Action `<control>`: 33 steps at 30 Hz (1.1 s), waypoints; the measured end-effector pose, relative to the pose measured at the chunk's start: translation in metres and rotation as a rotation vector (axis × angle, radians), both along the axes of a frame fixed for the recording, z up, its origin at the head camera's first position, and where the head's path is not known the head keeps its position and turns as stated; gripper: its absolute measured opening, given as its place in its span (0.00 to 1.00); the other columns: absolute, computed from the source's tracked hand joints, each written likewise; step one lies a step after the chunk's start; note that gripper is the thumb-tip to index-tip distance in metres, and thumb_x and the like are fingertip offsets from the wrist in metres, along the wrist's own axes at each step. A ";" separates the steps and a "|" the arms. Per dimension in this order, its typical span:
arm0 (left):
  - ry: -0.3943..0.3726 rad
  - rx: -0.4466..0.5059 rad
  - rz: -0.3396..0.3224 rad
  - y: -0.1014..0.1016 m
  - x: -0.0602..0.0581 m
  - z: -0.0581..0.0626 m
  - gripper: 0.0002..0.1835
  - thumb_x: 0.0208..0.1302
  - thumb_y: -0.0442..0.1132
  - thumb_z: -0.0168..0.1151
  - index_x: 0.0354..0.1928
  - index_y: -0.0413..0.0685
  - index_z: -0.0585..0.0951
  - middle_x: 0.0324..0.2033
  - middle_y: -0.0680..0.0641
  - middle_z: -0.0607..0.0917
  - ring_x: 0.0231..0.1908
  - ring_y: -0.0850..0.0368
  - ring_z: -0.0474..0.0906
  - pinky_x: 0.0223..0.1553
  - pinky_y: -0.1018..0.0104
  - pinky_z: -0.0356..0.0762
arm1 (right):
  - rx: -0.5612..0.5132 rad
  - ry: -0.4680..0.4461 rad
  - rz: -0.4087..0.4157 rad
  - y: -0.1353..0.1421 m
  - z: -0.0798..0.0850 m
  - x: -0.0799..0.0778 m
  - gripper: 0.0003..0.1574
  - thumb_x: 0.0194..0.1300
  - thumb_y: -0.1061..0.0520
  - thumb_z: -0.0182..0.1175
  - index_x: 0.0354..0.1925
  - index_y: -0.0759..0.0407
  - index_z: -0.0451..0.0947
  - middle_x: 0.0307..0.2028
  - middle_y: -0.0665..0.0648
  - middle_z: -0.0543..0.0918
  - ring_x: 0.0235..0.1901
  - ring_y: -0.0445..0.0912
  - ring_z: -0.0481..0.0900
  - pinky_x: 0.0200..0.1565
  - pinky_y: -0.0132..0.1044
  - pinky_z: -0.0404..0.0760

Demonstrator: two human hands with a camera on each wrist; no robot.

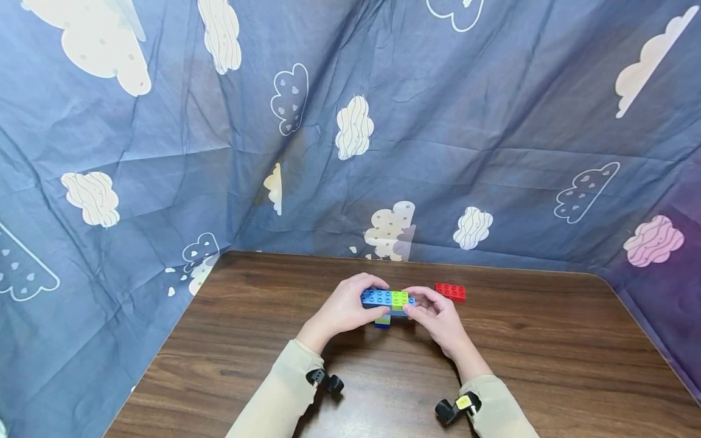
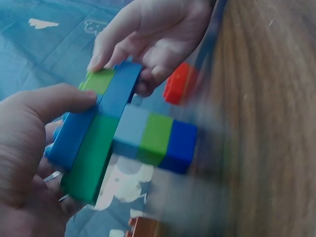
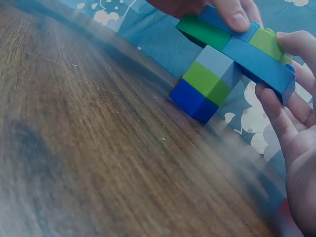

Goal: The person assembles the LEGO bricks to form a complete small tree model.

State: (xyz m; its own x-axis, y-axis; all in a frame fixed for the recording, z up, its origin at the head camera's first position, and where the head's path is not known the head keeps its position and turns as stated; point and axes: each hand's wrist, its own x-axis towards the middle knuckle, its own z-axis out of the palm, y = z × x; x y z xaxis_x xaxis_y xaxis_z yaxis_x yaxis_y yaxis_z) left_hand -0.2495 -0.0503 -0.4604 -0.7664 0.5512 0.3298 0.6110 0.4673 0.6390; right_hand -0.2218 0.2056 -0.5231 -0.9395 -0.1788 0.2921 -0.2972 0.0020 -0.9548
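Clearly, from where I stand, the head view has the brick build [image 1: 376,298] between both hands, over the wooden tabletop [image 1: 547,347]; whether its foot touches wood, I can't tell. Left hand [image 1: 350,304]: thumb nearside, fingers beyond, clamped on the build's upper blue brick [image 1: 375,300]. Right hand [image 1: 440,319]: digits pinching the build's right end, by the lime brick [image 1: 400,298]. Red brick [image 1: 451,292] beyond the build, to its right.

Left wrist view: green brick [image 2: 86,165] and lower blue brick [image 2: 120,89] end to end in the build's under row; three-brick column [image 2: 155,138] projecting beneath. Orange-brown brick [image 2: 142,228] partly visible, apart from the build.

Right wrist view: one right fingertip at the lime brick, another digit at the lower blue brick's lower edge.

My reading: lime brick being seated. Best done with the left grip braced, build level, pressure straight over the studs, support directly underneath, no twist on the column; check the seam for gaps.
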 end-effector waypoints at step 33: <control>-0.161 0.074 -0.131 -0.034 -0.018 -0.008 0.20 0.68 0.40 0.77 0.60 0.54 0.85 0.50 0.55 0.89 0.45 0.59 0.82 0.45 0.57 0.83 | 0.087 0.053 -0.081 0.034 0.004 -0.011 0.19 0.80 0.63 0.63 0.64 0.71 0.79 0.50 0.68 0.87 0.40 0.48 0.86 0.38 0.37 0.85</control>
State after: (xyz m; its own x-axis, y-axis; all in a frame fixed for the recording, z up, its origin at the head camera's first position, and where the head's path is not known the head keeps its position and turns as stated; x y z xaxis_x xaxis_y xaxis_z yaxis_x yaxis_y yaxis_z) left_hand -0.2671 -0.0839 -0.4685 -0.7356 0.6285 0.2527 0.5512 0.3384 0.7627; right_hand -0.2325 0.2394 -0.5193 -0.9356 -0.1298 0.3284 -0.3427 0.1102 -0.9329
